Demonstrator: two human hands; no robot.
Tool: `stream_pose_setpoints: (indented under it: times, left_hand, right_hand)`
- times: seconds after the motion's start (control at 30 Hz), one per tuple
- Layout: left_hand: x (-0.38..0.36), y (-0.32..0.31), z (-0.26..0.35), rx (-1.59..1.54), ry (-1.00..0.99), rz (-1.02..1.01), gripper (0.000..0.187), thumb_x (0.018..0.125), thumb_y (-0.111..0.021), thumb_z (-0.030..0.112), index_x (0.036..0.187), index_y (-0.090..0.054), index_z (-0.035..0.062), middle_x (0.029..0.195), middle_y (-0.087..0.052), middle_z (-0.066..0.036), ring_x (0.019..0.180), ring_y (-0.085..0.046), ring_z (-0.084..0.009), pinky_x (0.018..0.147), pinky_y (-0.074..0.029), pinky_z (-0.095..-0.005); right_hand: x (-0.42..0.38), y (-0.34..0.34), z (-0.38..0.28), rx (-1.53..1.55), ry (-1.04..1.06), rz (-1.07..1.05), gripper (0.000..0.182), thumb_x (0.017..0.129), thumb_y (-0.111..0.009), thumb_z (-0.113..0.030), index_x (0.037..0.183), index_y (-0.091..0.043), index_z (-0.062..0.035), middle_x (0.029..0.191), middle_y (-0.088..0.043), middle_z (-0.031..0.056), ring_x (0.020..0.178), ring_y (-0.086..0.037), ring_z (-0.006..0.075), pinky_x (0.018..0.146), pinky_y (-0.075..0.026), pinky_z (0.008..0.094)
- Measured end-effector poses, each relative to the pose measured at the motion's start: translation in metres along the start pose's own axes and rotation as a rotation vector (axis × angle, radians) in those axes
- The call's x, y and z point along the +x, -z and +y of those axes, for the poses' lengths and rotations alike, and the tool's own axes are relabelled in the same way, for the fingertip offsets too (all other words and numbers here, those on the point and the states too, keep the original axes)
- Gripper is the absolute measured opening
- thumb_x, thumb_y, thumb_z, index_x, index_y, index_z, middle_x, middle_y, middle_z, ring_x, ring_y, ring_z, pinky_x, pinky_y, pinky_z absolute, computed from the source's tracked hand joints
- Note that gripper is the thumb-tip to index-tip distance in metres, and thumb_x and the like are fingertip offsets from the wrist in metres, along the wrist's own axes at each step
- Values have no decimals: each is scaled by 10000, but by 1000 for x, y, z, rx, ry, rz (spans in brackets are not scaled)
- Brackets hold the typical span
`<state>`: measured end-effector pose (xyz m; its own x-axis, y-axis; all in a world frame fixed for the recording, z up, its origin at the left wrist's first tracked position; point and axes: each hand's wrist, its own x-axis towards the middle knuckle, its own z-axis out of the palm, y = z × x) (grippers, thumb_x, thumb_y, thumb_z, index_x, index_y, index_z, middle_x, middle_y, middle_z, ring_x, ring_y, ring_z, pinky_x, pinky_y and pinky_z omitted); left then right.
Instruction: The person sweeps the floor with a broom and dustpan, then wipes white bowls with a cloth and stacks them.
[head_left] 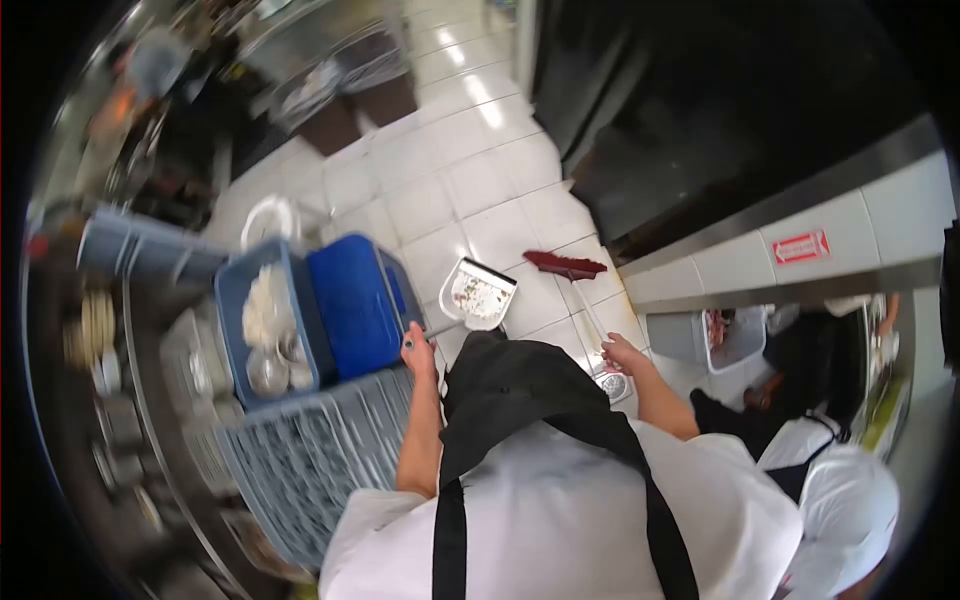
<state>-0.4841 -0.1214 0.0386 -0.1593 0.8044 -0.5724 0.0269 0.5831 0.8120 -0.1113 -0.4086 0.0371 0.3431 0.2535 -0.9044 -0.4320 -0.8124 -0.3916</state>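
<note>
Left hand [418,350] closed round the handle of a white dustpan [482,296]; right hand [623,355] gripping the pale stick of a broom [566,265] with dark red bristles. Dustpan lies ahead of the person, low over the white tile floor [430,205], black lip facing away, scattered bits of debris inside. Can't tell if it touches the tiles. Broom head sits just right of the dustpan, apart from it, strip of floor between. Round drain cover [613,385] in the floor near right hand.

Left side: blue lidded box [350,300] just beside left hand; next to it a blue-grey bin [232,322] with white stuff and bowls, contents otherwise unclear. Ribbed grey crate [310,460] nearer the body, by left forearm. Two brown trash cans [387,102] with liners further off, upper left. Right side: red-and-white sign [801,247] on wall tiles, clear tub [738,345] below, another person [845,500] in white at lower right.
</note>
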Motion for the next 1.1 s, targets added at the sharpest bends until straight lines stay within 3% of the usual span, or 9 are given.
stream_pose_setpoints:
  times: [0.1, 0.17, 0.23, 0.47, 0.5, 0.53, 0.63, 0.83, 1.1]
  left_hand:
    - [37, -37, 22, 165, -6, -200, 322, 946, -625, 410, 952, -642, 89, 845, -585, -5, 782, -546, -131, 648, -504, -309]
    - [59, -65, 19, 229, -32, -397, 285, 971, -594, 341, 961, -627, 58, 867, -601, -25, 787, -557, -136, 652, -509, -314]
    - [66, -89, 31, 352, -82, -579, 297, 971, -601, 336, 976, -618, 39, 899, -609, -40, 804, -563, -148, 667, -519, -331]
    - [109, -192, 125, 702, -108, -1044, 355, 979, -596, 358, 959, -607, 4, 860, -583, -68, 780, -557, -148, 769, -561, -383]
    - [91, -211, 145, 749, -135, -1084, 355, 979, -596, 358, 959, -607, 4, 860, -583, -68, 780, -557, -148, 769, -561, -383]
    - [29, -240, 75, 774, -129, -1120, 357, 979, -595, 360, 951, -609, 4, 844, -577, -65, 763, -555, -143, 772, -567, -379]
    - [-37, -293, 59, 884, -156, -1250, 381, 980, -587, 383, 930, -611, 6, 813, -571, -64, 734, -560, -136, 769, -580, -361]
    - [-179, -390, 10, 1107, -251, -1541, 494, 984, -545, 479, 967, -617, -10, 873, -608, -88, 796, -605, -178, 772, -581, -348]
    - [-317, -463, -61, 1174, -348, -1516, 547, 946, -562, 566, 985, -638, 25, 913, -609, -72, 760, -573, -159, 642, -492, -305]
  right_hand:
    - [-4, 0, -1, -56, 65, 176, 584, 884, -544, -119, 1440, -371, -69, 790, -566, 93, 532, -515, 154, 540, -549, 363]
    - [-11, 16, 3, -612, 54, 42, 447, 786, -540, -76, 1226, -553, 5, 753, -593, 122, 539, -584, 193, 482, -539, 370]
    - [-31, 14, 12, -339, -81, 111, 351, 711, -512, -51, 1039, -615, 23, 742, -620, 165, 561, -641, 238, 460, -538, 394]
    - [-143, -112, 51, 68, -358, 456, 440, 749, -551, -34, 1188, -578, -15, 942, -682, 217, 763, -709, 332, 575, -571, 457]
    - [-145, -136, 71, 135, -365, 457, 440, 749, -551, -34, 1188, -578, -15, 942, -682, 217, 763, -709, 332, 575, -571, 457]
    - [-114, -95, 159, 22, -322, 531, 460, 770, -553, -55, 1229, -566, -35, 1008, -678, 227, 846, -702, 347, 667, -568, 462]
    - [-145, -118, 190, 44, -420, 595, 407, 866, -553, -130, 1265, -574, -53, 1149, -668, 204, 1086, -646, 349, 887, -534, 439]
    - [-176, -182, 255, 433, -602, 604, 415, 860, -534, -142, 1270, -580, -99, 1139, -671, 207, 1090, -642, 352, 907, -521, 447]
    - [-181, -184, 302, 492, -655, 404, 376, 866, -552, -176, 1217, -628, -66, 1176, -670, 184, 1126, -638, 321, 924, -520, 411]
